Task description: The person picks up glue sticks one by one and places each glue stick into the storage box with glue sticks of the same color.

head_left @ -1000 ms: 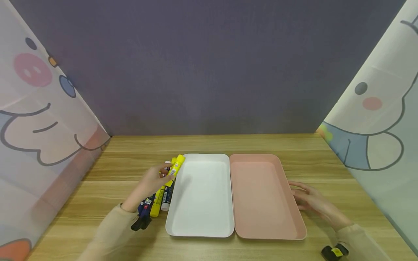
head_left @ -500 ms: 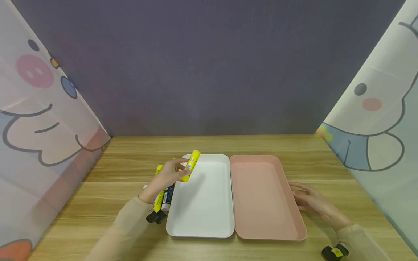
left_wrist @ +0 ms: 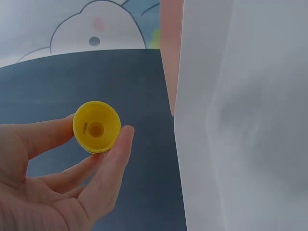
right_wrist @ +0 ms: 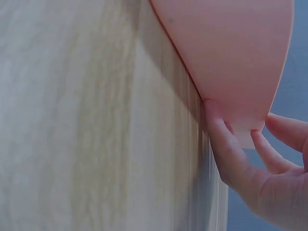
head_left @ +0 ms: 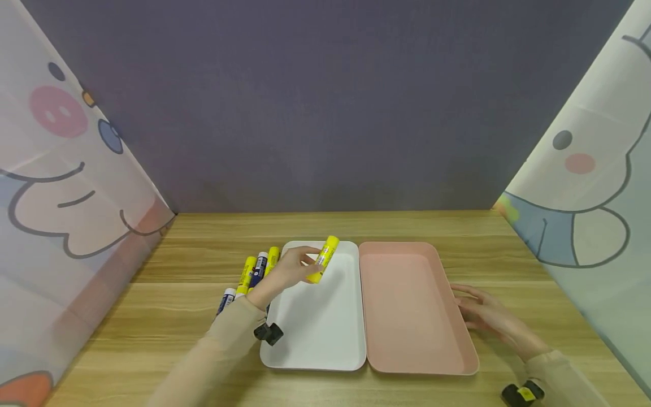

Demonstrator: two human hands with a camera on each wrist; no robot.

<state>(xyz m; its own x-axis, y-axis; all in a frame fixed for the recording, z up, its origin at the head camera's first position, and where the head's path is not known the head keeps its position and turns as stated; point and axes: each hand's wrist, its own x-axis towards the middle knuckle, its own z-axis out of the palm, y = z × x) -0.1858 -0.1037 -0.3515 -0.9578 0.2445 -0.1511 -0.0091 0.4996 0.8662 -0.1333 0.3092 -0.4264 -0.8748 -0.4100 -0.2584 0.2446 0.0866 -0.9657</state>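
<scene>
My left hand pinches a yellow glue stick between thumb and fingers, above the far part of the white tray. In the left wrist view the round, hollow yellow end of the glue stick faces the camera, with fingertips on either side of it. My right hand rests against the right side of the pink tray. The right wrist view shows the fingers of the right hand touching the pink tray's outer wall and its rim.
Left of the white tray lie several yellow glue sticks and dark blue tubes with white ends, partly hidden by the left forearm. The two trays stand side by side on the wooden table. A dark panel rises behind.
My left hand has carried the yellow glue stick rightward from the pile to over the white tray. The right hand has stayed at the pink tray.
</scene>
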